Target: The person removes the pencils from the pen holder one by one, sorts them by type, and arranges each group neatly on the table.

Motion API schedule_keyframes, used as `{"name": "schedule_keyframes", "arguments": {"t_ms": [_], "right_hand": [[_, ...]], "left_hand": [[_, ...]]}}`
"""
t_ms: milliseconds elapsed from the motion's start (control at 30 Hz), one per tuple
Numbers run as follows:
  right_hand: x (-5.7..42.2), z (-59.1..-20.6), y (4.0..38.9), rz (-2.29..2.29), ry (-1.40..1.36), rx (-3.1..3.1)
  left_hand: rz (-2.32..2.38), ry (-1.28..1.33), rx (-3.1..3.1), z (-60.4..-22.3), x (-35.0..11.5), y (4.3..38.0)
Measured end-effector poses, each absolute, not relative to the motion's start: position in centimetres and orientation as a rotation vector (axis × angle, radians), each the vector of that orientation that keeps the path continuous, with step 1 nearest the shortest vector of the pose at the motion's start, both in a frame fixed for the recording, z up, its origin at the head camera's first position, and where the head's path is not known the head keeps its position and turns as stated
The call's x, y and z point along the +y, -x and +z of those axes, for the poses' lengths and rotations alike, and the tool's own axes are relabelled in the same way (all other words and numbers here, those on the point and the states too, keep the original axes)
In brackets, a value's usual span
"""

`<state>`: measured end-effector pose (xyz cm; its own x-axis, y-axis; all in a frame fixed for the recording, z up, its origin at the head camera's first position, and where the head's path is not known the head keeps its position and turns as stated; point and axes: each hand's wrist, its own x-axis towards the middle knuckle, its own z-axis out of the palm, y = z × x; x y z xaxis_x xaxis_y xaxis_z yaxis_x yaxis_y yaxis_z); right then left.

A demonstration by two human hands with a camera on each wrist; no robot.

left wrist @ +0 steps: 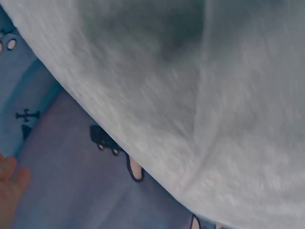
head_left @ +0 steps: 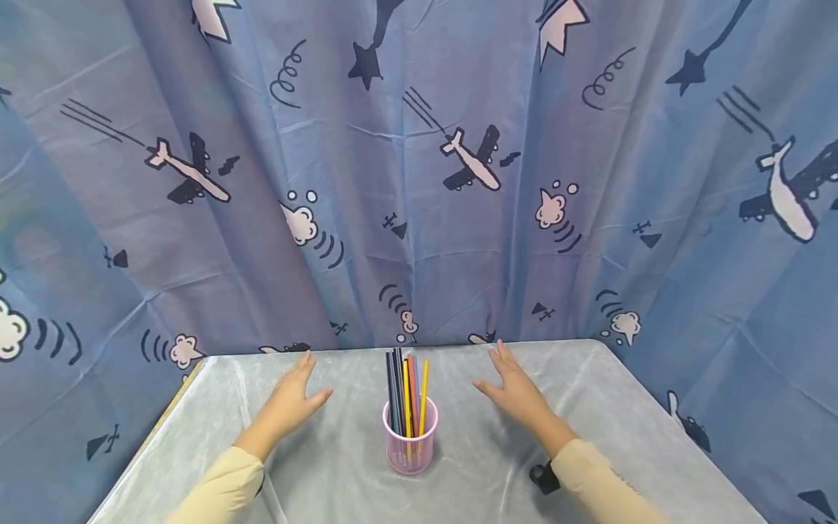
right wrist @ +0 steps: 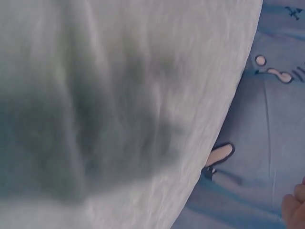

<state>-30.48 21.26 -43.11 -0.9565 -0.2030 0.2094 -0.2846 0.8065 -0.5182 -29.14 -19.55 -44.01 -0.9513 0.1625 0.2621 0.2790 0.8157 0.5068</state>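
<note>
A pink mesh pencil cup (head_left: 409,455) stands upright on the table, full of pencils (head_left: 407,397) in dark, yellow, orange and lilac tones. To its left my left hand (head_left: 288,400) is held over the table, fingers straight and thumb spread toward the cup. My right hand (head_left: 517,393) mirrors it on the other side, fingers extended, thumb pointing inward. Both hands hold nothing and are apart from the cup. In the left wrist view only some fingers (left wrist: 10,179) show at the left edge; the right wrist view catches a few fingertips (right wrist: 294,205) at lower right.
Grey cloth with soft creases covers the table (head_left: 347,480). Right behind its far edge hangs a blue curtain (head_left: 366,182) printed with airplanes and stars. A small black device (head_left: 545,478) shows at the right wrist, beside the sleeve.
</note>
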Motion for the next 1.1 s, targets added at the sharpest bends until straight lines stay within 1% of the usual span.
{"name": "schedule_keyframes", "arguments": {"t_ms": [267,533,800,933,1100], "right_hand": [[19.5,-43.2,30.2,1.022,-0.357,-2.799],[18.7,-43.6,29.9,1.179,-0.297,-2.753],[17.2,-44.2,29.8,1.36,-0.313,-2.654],[16.4,-44.3,29.6,1.479,-0.288,-2.609],[15.5,-44.4,29.4,1.555,-0.251,-2.598]], "left_hand": [[-1.1,0.325,-2.725,-44.5,-18.0,28.4],[-1.201,0.274,-2.673,-44.9,-16.4,27.3],[-1.434,0.285,-2.564,-45.0,-14.9,26.5],[-1.576,0.302,-2.491,-45.3,-14.1,26.1],[-1.646,0.296,-2.431,-45.9,-13.0,25.7]]}}
